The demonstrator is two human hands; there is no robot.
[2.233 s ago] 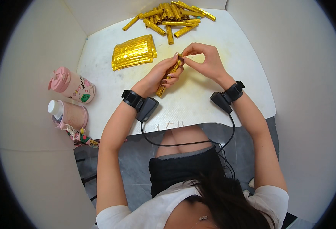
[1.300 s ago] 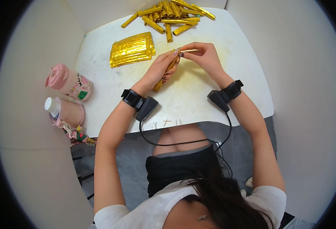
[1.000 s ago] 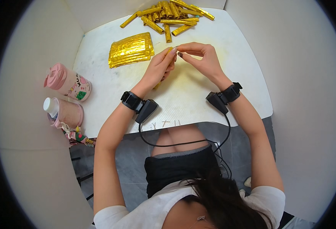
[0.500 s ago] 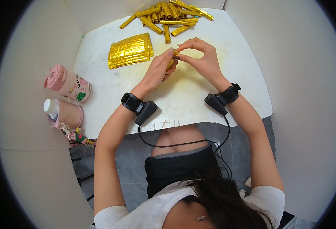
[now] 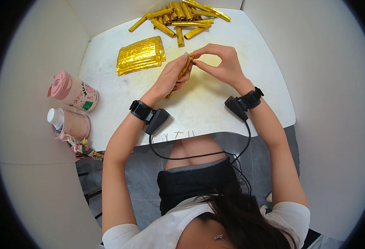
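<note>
A gold foil paper roll [image 5: 186, 68] lies slantwise in my left hand [image 5: 168, 79], whose fingers are wrapped round it. Its lower end pokes out below those fingers. At the upper end, my right hand [image 5: 226, 66] pinches the edge between thumb and forefinger. To the left of the hands rests a stack of flat gold foil sheets [image 5: 140, 56]. Beyond them, at the far edge of the table, is a pile of finished-looking gold foil tubes [image 5: 180, 18], some lying loose in front of it.
A pink lidded cup [image 5: 76, 91] and a pink holder [image 5: 78, 124] with a white-capped bottle [image 5: 55, 117] stand at the table's left edge. White walls flank the white table [image 5: 215, 112]. A black cable [image 5: 182, 158] joins the devices strapped to my wrists.
Both hands have shifted slightly, the right one a little right and down. More of the foil roll shows now, at both its upper and lower ends. The stack and pile stay put.
</note>
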